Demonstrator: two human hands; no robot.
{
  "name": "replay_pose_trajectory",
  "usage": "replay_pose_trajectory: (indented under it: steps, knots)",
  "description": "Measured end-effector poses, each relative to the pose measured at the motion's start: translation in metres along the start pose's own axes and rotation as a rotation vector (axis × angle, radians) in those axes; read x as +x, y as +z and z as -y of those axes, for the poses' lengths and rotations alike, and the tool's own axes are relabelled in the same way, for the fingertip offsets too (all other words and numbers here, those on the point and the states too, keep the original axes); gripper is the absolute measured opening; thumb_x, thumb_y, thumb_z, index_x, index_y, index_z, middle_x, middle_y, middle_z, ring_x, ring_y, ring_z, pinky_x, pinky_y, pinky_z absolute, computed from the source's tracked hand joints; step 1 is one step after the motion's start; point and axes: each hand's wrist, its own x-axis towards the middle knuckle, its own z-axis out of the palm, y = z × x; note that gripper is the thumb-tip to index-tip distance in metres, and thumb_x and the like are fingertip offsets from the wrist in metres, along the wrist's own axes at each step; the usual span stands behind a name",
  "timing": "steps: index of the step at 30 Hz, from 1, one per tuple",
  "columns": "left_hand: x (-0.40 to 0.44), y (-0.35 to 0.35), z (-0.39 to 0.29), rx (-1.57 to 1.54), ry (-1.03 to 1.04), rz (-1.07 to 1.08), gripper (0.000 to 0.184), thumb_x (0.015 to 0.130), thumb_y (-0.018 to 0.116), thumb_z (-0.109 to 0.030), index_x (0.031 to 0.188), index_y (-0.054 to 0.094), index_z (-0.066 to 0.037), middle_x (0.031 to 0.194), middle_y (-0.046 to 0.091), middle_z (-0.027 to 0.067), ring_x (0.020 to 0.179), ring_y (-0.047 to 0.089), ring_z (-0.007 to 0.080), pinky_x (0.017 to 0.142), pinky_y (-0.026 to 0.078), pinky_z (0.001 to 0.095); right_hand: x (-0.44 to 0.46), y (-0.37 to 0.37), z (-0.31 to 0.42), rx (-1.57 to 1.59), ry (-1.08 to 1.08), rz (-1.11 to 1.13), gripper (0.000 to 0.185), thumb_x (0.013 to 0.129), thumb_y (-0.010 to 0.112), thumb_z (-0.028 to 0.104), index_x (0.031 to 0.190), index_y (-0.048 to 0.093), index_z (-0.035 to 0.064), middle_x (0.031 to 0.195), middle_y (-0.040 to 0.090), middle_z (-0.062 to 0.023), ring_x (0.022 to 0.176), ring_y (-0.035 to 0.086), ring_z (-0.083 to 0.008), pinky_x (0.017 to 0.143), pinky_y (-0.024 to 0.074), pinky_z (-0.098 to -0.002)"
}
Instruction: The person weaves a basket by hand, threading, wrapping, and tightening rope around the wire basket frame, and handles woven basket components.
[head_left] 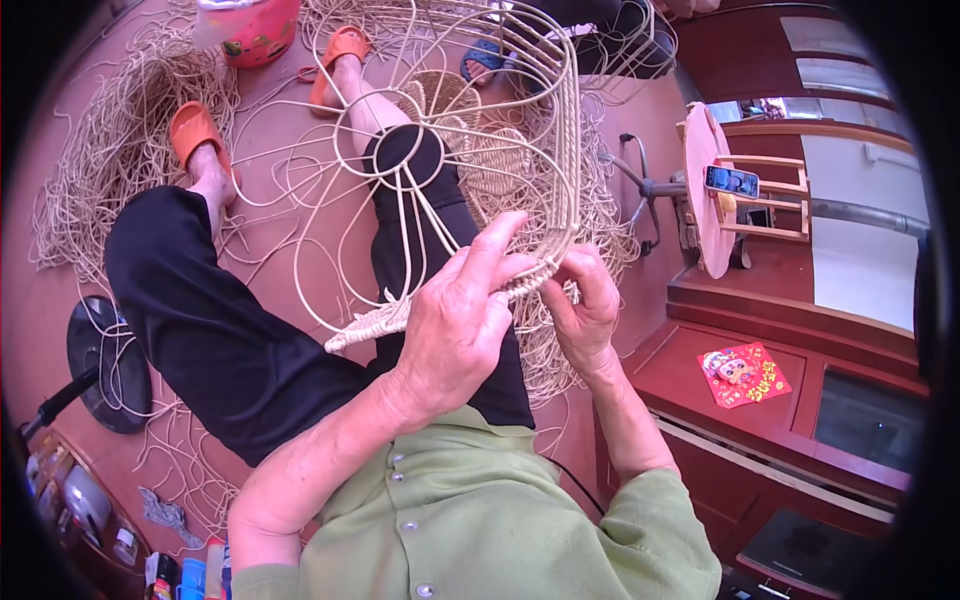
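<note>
**Both sets of fingers on the braided edge of a cream openwork frame**

I have a large, pale cream openwork frame of looped cords (pixel 568 150) above my lap, tilted so that its small round ring (pixel 366 160) sits over the knee of my black trousers (pixel 230 320). Loops and straight cords spread from that ring towards a thick braided rim (pixel 530 283), which passes just in front of my hands.

My left hand (pixel 450 315) grips the rim from the near side, its index finger stretched forward and the others bent; the exact contact is partly hidden. The fingers of my right hand (pixel 585 300) are pinched on the rim just beside it, thumb and forefinger close together. To the left of my hands, the rim ends in a blunt tip, with a ragged fringe near it.

Beyond the frame lie oval woven cream pieces (pixel 500 160), near a loose heap of cream cord (pixel 570 370) on the reddish floor (pixel 300 235). A bigger tangle of pale cord (pixel 150 130) spreads on the left, around one of my orange slippers (pixel 195 133). A pinkish-red patterned bucket (pixel 265 35) stands at the top, and a blue slipper (pixel 485 58) shows on another person's foot.
</note>
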Motion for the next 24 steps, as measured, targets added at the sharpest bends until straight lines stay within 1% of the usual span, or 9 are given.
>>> replay_pose_trajectory:
  steps: [1,5,8,11,14,16,17,21,24]
  knots:
    - [0.000,0.002,0.002,-0.005,0.006,-0.008,0.067,0.083,0.046,0.004,0.150,0.040,-0.002,0.117,0.073,0.0172,0.111,0.068,0.0270,0.098,0.051,0.0388,0.001,-0.001,0.002,-0.006,0.015,-0.006,0.032,0.082,0.079,-0.002,0.110,0.065,0.0052,0.092,0.061,-0.0064,0.072,0.061,-0.0137,0.062,0.0506,-0.0275]
    - [0.002,0.005,-0.002,0.015,-0.022,-0.007,0.066,0.084,0.046,0.002,0.150,0.041,-0.004,0.116,0.073,0.0159,0.108,0.069,0.0258,0.097,0.051,0.0374,0.002,-0.002,-0.001,0.048,0.013,-0.026,0.030,0.083,0.079,-0.002,0.109,0.067,0.0057,0.098,0.064,-0.0079,0.079,0.066,-0.0147,0.064,0.0554,-0.0268]
    - [0.000,0.006,-0.003,0.047,-0.011,-0.004,0.065,0.085,0.045,0.002,0.150,0.041,-0.004,0.115,0.074,0.0148,0.107,0.069,0.0239,0.096,0.052,0.0362,0.000,-0.004,-0.003,0.058,0.003,-0.024,0.030,0.082,0.079,-0.002,0.108,0.068,0.0056,0.100,0.064,-0.0081,0.081,0.066,-0.0148,0.064,0.0558,-0.0270]
    - [-0.004,0.008,-0.003,0.053,-0.011,0.006,0.063,0.086,0.045,0.002,0.149,0.042,-0.004,0.115,0.074,0.0136,0.107,0.069,0.0205,0.096,0.052,0.0349,-0.003,-0.005,-0.004,0.101,-0.011,-0.048,0.028,0.082,0.079,-0.003,0.106,0.068,0.0055,0.100,0.065,-0.0079,0.080,0.067,-0.0150,0.063,0.0556,-0.0270]
    - [-0.010,0.007,-0.006,0.029,-0.028,0.012,0.060,0.088,0.046,0.001,0.148,0.046,-0.003,0.114,0.075,0.0133,0.107,0.069,0.0177,0.096,0.052,0.0334,-0.005,-0.006,-0.001,0.101,-0.093,-0.072,0.025,0.081,0.079,-0.003,0.103,0.069,0.0057,0.098,0.065,-0.0069,0.079,0.067,-0.0150,0.063,0.0553,-0.0273]
    - [-0.016,0.007,-0.005,0.042,0.002,0.016,0.058,0.088,0.047,0.001,0.146,0.048,-0.002,0.113,0.075,0.0137,0.106,0.069,0.0167,0.095,0.052,0.0318,-0.007,-0.010,0.003,0.081,-0.112,-0.072,0.025,0.080,0.079,-0.003,0.101,0.069,0.0061,0.094,0.067,-0.0080,0.076,0.068,-0.0190,0.063,0.0555,-0.0302]
    - [-0.020,0.007,-0.006,0.031,0.006,0.012,0.052,0.090,0.048,0.001,0.141,0.054,0.000,0.113,0.075,0.0145,0.104,0.069,0.0165,0.095,0.053,0.0300,-0.008,-0.011,0.003,0.064,-0.144,-0.079,0.026,0.080,0.079,-0.003,0.101,0.069,0.0061,0.094,0.067,-0.0085,0.076,0.068,-0.0202,0.063,0.0555,-0.0310]
    - [-0.038,0.009,-0.006,0.001,0.018,-0.071,0.039,0.090,0.057,-0.003,0.128,0.065,-0.003,0.099,0.075,0.0091,0.082,0.068,0.0161,0.075,0.055,0.0292,-0.021,-0.012,0.010,-0.006,-0.235,-0.090,0.024,0.082,0.076,-0.003,0.101,0.063,0.0045,0.089,0.068,-0.0104,0.070,0.068,-0.0245,0.059,0.0530,-0.0349]
    - [-0.053,0.009,-0.001,-0.015,0.089,-0.098,0.035,0.090,0.058,-0.002,0.123,0.069,-0.001,0.100,0.074,0.0093,0.084,0.066,0.0154,0.075,0.054,0.0292,-0.021,-0.013,0.021,-0.054,-0.296,-0.083,0.024,0.083,0.075,0.000,0.100,0.060,0.0048,0.084,0.067,-0.0089,0.066,0.066,-0.0251,0.056,0.0496,-0.0354]
